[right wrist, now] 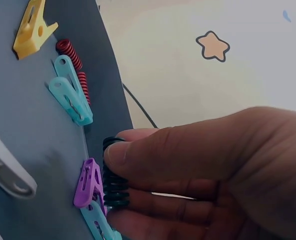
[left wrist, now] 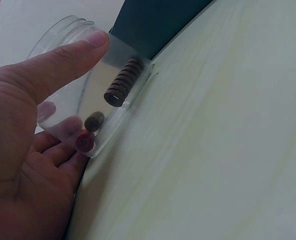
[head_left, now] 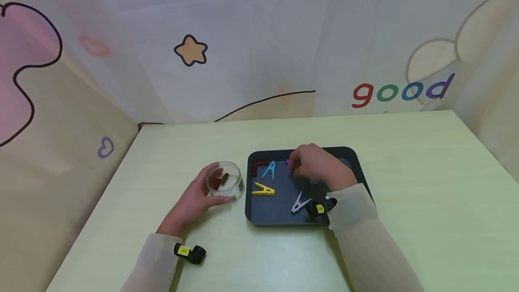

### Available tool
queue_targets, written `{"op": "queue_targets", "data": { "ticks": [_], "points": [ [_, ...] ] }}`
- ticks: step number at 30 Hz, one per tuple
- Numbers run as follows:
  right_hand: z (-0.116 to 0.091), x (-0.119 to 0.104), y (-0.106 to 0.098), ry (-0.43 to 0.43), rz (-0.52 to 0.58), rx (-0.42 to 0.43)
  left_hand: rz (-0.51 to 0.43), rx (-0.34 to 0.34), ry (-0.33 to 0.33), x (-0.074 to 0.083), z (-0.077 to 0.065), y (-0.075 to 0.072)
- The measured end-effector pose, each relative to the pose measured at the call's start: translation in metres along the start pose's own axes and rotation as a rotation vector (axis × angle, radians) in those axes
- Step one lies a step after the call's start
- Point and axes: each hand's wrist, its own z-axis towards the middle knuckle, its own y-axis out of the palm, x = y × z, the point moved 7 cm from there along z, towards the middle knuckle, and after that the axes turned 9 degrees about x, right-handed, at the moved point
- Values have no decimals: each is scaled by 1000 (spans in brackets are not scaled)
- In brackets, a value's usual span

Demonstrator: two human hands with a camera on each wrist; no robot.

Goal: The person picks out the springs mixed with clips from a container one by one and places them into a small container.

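My left hand (head_left: 196, 199) grips a clear round jar (left wrist: 100, 57) on the table, with thumb and fingers around its wall. Several small coil springs lie inside the jar; a brown one (left wrist: 124, 84) shows best in the left wrist view. Over the far side of a dark tray (head_left: 259, 220), my right hand (head_left: 320, 166) pinches a dark coil spring (right wrist: 116, 187) between thumb and fingers. Right beside that spring are a purple clothespin (right wrist: 90, 182) and a light blue clothespin (right wrist: 94, 220), partly covered by the fingers.
Left in the tray lie two red springs (head_left: 262, 163), another blue clothespin (head_left: 270, 170) and a yellow clothespin (head_left: 263, 189). A white clothespin (head_left: 299, 203) lies near my right wrist. The tray stands just right of the jar on a pale table (head_left: 425, 193); a printed curtain hangs behind.
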Motion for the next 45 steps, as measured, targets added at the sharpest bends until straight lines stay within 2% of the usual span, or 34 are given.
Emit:
{"op": "queue_targets", "data": {
  "ticks": [1, 6, 18, 25, 39, 45],
  "points": [
    [0, -1, 0, -8, 1, 0, 0, 2, 3, -4, 2, 0],
    [0, -8, 3, -46, -1, 9, -1, 3, -7, -6, 1, -1],
    [-1, -24, -2, -136, -9, 67, 5, 6, 6, -5, 3, 0],
    [0, -29, -1, -149, 22, 84, -5, 12, 6, -4, 3, 0],
    [0, -36, -5, -202, 11, 137, -7, 9, 13, -2, 2, 0],
    [-2, -40, -4, -200, 24, 128, -1, 10, 6, -5, 3, 0]
  ]
}}
